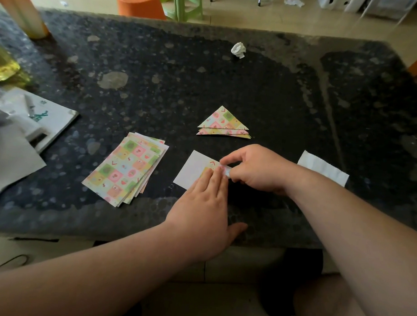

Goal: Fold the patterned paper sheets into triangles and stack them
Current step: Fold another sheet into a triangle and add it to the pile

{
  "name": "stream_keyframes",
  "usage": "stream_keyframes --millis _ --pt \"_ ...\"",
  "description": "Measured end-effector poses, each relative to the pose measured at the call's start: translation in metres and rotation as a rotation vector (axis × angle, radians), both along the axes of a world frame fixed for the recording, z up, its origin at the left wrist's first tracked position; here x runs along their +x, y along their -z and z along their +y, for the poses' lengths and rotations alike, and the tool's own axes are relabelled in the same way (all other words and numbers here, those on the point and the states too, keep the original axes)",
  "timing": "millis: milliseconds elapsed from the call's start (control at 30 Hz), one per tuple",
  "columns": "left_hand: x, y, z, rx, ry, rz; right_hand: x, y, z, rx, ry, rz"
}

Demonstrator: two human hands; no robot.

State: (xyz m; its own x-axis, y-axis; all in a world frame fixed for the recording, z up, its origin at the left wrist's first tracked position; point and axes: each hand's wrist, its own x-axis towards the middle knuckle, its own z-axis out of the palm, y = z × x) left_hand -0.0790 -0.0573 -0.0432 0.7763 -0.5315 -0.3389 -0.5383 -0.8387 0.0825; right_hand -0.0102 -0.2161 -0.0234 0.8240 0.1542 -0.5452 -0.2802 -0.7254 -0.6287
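Pinching the turned corner of the patterned sheet [194, 169] in your right hand [256, 170], you press it down with your flat left hand [205, 219] so it cannot slide, near the triangle stack [224, 123].

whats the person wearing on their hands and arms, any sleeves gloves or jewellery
Nothing worn shows. The left hand and right hand are ungloved, with no rings on the fingers in view. Neither wrist carries a watch or band, and both forearms are bare to the picture's edge, so no sleeve appears.
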Motion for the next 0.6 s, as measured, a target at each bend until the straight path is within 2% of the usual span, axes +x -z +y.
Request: stream_keyframes --millis 433,600 --pt "0.0028 0.0097 0.0027 -0.032 -0.014 0.036 -0.0002 -0.0015 -0.0004 0.01 -0.007 0.02" --pt "0.0025 0.005 0.0005 -0.047 -0.02 0.023 0.0035 0.0018 -0.0014 -0.015 0.007 -0.047"
